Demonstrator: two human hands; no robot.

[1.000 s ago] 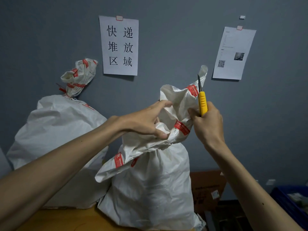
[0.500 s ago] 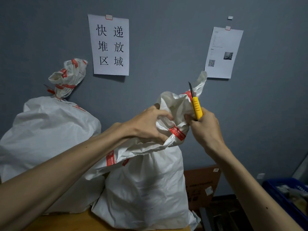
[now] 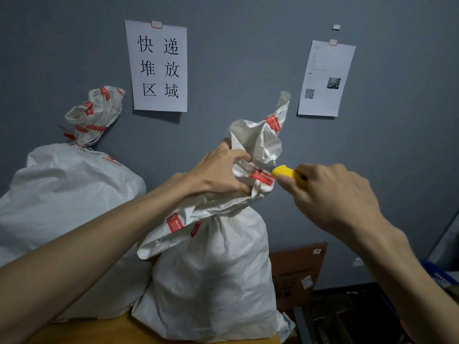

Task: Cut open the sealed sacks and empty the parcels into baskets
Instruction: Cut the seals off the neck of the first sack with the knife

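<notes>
Lowered knife now at sack neck.

A parcel depot: tied white sacks under a wall sign reading 快递堆放区域.

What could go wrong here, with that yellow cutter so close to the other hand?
1. The yellow cutter in the right hand points at the taped neck of the front sack, close beside the left hand that grips it; a slip might cut those fingers. The blade itself is hidden.
2. The sack stands near the edge of the wooden table; a hard tug could topple it.
3. A deep cut might nick whatever is inside.
</notes>
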